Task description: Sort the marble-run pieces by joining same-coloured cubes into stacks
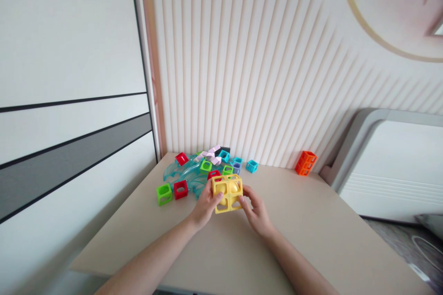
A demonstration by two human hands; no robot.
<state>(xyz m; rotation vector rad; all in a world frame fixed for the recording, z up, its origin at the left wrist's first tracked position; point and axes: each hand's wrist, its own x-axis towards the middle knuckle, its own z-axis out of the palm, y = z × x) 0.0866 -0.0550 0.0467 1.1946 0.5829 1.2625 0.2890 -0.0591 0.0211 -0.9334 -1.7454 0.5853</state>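
Between my two hands is a block of joined yellow cube frames point(229, 193), held up over the table. Its openings show rounded yellow shapes inside. My left hand point(205, 206) grips its left side, thumb across the front face. On the opposite side, my right hand point(256, 212) pinches the right edge between thumb and fingers. Just behind the yellow block, a red cube frame point(214, 174) is partly hidden by it. A green cube frame point(227, 170) lies close by.
Clear blue curved track pieces point(180, 171) are piled at the back left with loose cubes, including a green cube point(164, 193) and a red cube point(180, 189). A blue cube point(252, 166) lies near the ribbed wall point(235, 78). An orange stack point(306, 163) stands at the back right.
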